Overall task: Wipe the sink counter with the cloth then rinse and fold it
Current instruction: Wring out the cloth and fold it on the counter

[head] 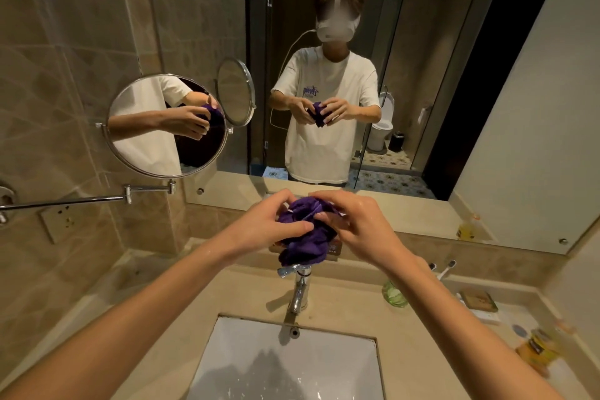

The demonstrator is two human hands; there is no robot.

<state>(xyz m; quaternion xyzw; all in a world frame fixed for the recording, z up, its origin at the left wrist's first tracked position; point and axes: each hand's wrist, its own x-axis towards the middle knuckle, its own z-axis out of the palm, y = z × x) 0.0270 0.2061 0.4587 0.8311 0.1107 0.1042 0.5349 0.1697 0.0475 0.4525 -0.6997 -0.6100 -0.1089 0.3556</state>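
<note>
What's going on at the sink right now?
Left hand and right hand grip bunched purple cloth above tap. No water running. Nothing in the way.

Dim warm light; wide-angle edge warp; right edge blurred.

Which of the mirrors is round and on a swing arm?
The small round mirror on the left tiled wall; the wall mirror behind the faucet is large, flat and fixed.
</note>
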